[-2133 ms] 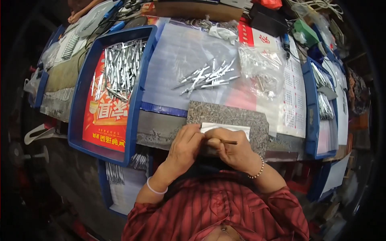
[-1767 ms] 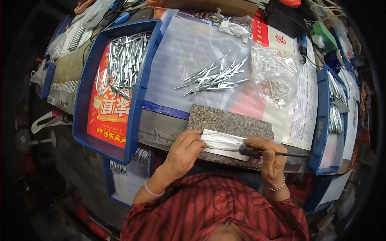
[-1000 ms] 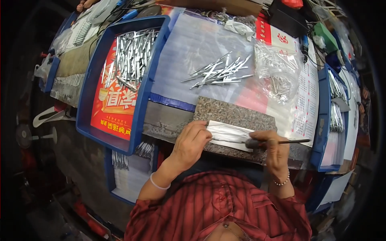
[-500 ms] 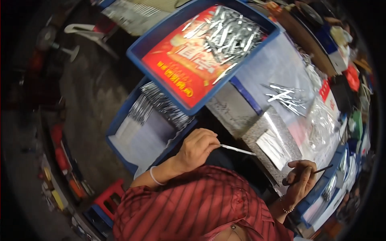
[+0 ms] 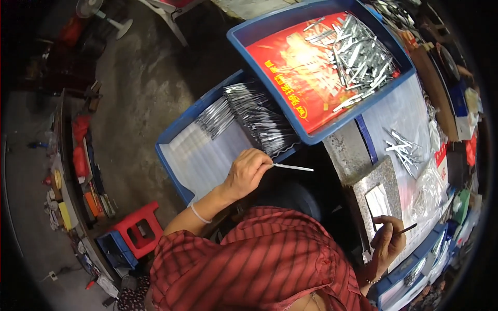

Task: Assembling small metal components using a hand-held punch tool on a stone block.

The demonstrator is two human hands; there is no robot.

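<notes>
My left hand [image 5: 249,172] pinches one end of a slim silvery metal piece [image 5: 294,167]; the rest points right over the gap beside the bench. Behind this hand is a lower blue tray [image 5: 171,166], where several like metal pieces [image 5: 262,116] lie in rows on a pale sheet. My right hand [image 5: 388,239] has its fingers curled around a thin dark stick-shaped tool [image 5: 410,228], whose end sticks out to the right; its kind I cannot make out. Close to it, a white pad [image 5: 378,203] lies on a speckled stone block [image 5: 388,176].
An upper blue tray [image 5: 270,85] with a red lining holds a heap of metal pieces [image 5: 363,54]. A small loose pile [image 5: 403,149] lies on the bench sheet, near a clear plastic bag [image 5: 428,189]. A red stool [image 5: 137,230] stands at the left, and a fan [image 5: 106,15] far left.
The view has swung, so the trays and bench sit further right. My left hand has moved with the metal piece away from the stone block, nearer the lower tray. Both hands keep their holds.
</notes>
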